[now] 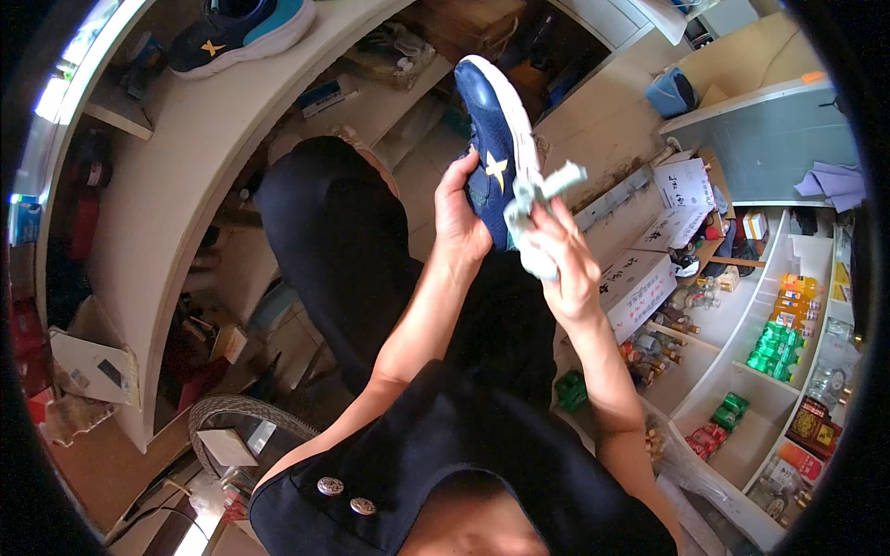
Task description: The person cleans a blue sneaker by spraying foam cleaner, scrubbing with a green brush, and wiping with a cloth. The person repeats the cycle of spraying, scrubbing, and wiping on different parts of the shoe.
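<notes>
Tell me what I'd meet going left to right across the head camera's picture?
Dark shoe with a teal patch → two metal buttons → held navy shoe → pale cloth → blue bucket → purple cloth.

Pale floor point(422, 185) shows between a curving white counter point(130, 269) on the left and white compartmented shelving point(756, 389) on the right. Bright light point(51, 97) glares along the upper-left edge.
</notes>
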### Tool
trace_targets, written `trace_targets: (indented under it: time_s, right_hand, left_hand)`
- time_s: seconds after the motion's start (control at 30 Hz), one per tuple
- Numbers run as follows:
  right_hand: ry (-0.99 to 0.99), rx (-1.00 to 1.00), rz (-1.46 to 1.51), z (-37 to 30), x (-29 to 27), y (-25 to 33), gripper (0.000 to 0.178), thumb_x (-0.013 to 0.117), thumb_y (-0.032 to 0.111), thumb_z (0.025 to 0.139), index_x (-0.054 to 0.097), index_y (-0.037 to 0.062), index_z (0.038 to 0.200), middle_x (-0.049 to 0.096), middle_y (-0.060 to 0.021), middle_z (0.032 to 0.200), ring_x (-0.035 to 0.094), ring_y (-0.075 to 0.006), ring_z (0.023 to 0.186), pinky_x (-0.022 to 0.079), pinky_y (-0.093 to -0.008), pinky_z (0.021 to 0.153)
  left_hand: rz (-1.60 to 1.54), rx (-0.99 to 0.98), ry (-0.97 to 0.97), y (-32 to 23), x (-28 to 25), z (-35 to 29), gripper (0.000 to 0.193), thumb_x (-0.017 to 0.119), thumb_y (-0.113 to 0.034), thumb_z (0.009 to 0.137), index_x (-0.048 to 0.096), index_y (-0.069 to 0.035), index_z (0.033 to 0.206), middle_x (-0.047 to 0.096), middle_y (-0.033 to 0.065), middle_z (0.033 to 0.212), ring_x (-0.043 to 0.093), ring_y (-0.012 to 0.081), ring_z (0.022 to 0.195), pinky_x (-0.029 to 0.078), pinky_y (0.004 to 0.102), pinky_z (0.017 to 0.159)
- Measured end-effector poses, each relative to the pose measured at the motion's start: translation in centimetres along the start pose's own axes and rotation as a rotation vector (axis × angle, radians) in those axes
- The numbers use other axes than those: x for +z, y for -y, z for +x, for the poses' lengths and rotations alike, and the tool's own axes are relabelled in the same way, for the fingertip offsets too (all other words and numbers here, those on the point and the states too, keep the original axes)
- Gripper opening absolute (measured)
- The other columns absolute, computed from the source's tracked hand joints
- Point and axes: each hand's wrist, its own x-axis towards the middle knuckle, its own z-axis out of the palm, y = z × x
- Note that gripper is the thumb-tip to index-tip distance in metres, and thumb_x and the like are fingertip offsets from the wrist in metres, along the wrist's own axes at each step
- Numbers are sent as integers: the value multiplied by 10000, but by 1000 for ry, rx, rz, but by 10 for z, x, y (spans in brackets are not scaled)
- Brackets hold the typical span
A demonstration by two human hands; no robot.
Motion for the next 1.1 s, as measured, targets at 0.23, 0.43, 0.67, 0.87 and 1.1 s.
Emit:
trace_targets:
  time_s: [0.23, 0.43, 0.67, 0.87, 1.1]
  right_hand:
    - [-377, 1028, 488, -119, 0, -34, 229, 478, 38, 933, 607, 55, 1121, 599, 14, 914, 524, -53, 732, 411, -207, 605]
    - [-413, 405, 179, 6, -7, -3, 333, 566, 24, 909, 523, -22, 1236, 581, -172, 1264, 586, -226, 1145, 464, -368, 993]
    - [-91, 107, -223, 50, 27, 5, 303, 692, 19, 808, 669, 23, 1111, 628, -105, 1227, 591, -294, 1162, 501, -379, 990]
    - [62, 407, -236, -39, 10, -4, 211, 654, 9, 858, 616, 34, 1064, 681, -137, 981, 686, -245, 860, 577, -332, 766]
    - [-371, 237, -46, 30, -15, -14, 355, 624, 25, 883, 577, -29, 1230, 629, -156, 1217, 628, -231, 1099, 510, -351, 936]
  left_hand:
    - [-181, 45, -14, -8, 5, 11, 296, 502, -157, 943, 582, 38, 1150, 666, 184, 1115, 642, 319, 1049, 473, 485, 1003]
    - [-53, 97, -111, 1, 5, 10, 311, 523, -195, 939, 576, 22, 1156, 667, 174, 1118, 642, 304, 1045, 475, 464, 999]
    - [-10, 93, 14, -4, 18, -3, 325, 508, -203, 939, 578, 20, 1165, 665, 165, 1137, 658, 272, 1008, 511, 419, 951]
    - [-164, 68, 41, -14, 11, 0, 283, 521, -182, 934, 598, 17, 1121, 672, 166, 1107, 656, 296, 999, 507, 451, 957]
    - [140, 211, -179, -1, 25, 2, 269, 551, -180, 931, 594, 1, 1126, 682, 141, 1076, 668, 265, 968, 522, 426, 932]
